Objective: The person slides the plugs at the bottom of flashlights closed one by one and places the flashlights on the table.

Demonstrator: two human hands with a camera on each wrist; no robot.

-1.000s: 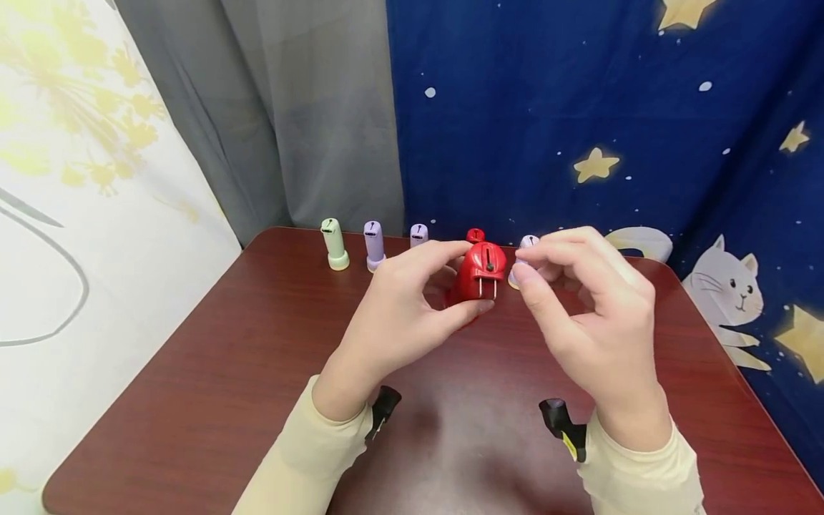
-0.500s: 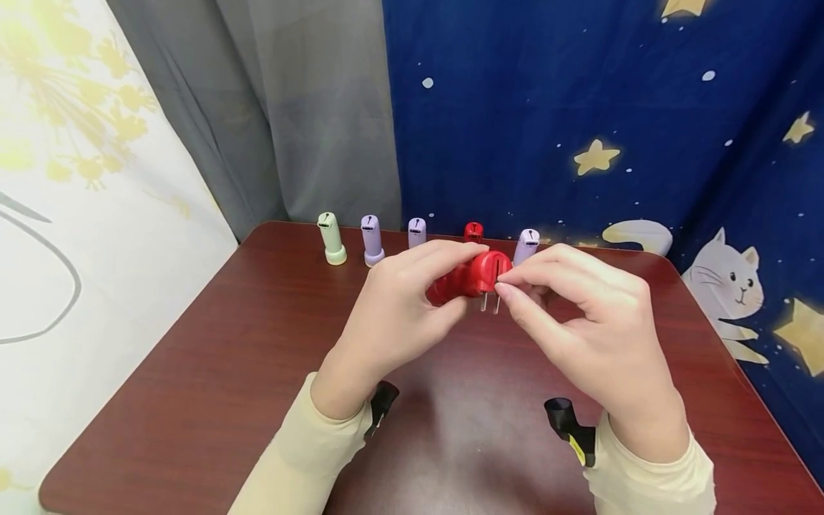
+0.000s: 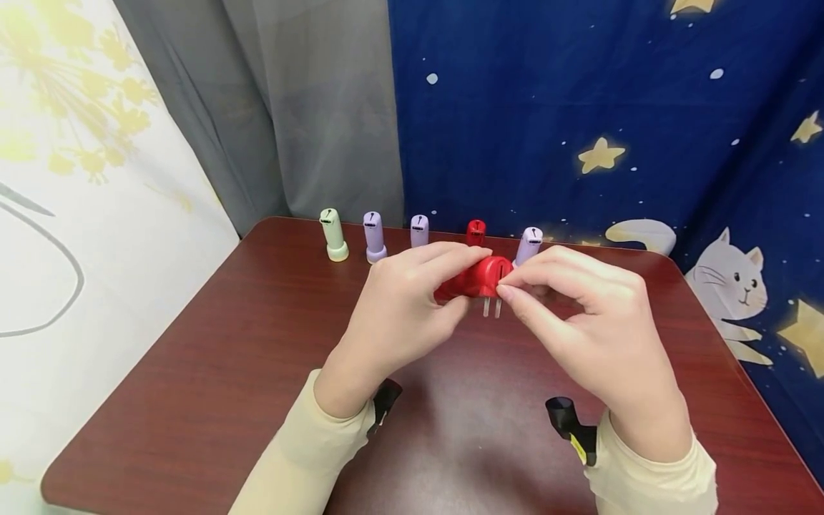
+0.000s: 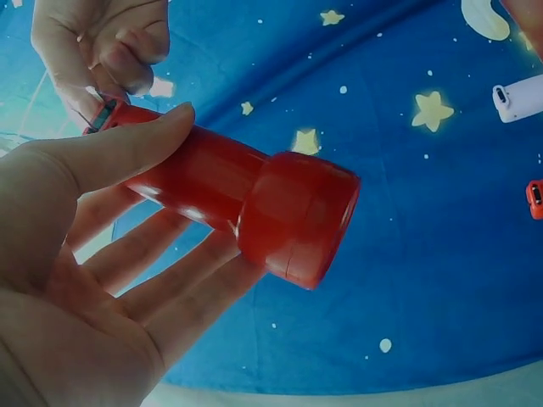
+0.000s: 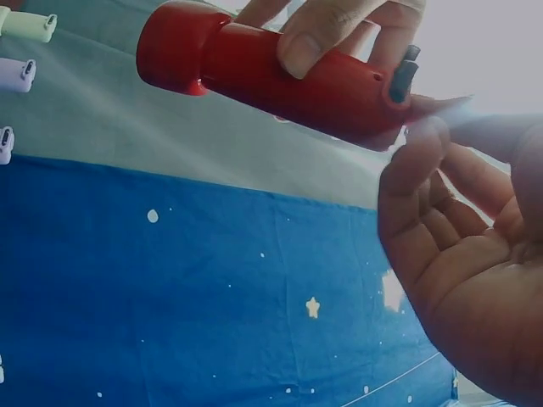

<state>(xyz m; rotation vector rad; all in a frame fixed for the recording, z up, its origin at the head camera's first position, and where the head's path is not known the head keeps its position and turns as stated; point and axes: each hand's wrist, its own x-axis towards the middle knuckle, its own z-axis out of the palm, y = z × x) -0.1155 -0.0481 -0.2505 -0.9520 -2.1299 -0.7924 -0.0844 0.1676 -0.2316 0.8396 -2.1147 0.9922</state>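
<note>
In the head view my left hand point(image 3: 402, 304) grips a red flashlight point(image 3: 496, 275) above the table, its tail end turned toward my right hand point(image 3: 592, 322). Two metal plug prongs point(image 3: 492, 307) stick out downward from that end, beside a dark slot. My right thumb and index finger pinch at the end next to the slot; exactly what lies between the fingertips is hidden. In the left wrist view the flashlight's wide head point(image 4: 301, 220) points away from my palm, and my thumb lies along the body. A dark part point(image 5: 403, 80) shows at the tail in the right wrist view.
Along the back of the brown table point(image 3: 212, 357) stand small flashlights: a green one point(image 3: 333, 236), a lilac one point(image 3: 374, 237), another lilac one point(image 3: 419, 230), a red one point(image 3: 476, 229) and a third lilac one point(image 3: 528, 247). Behind hang grey and blue curtains point(image 3: 489, 129).
My right hand has come left from beside the flashlight to pinch at its tail. The flashlight has turned, its tail now facing the right hand. Little differs in the last half second.
</note>
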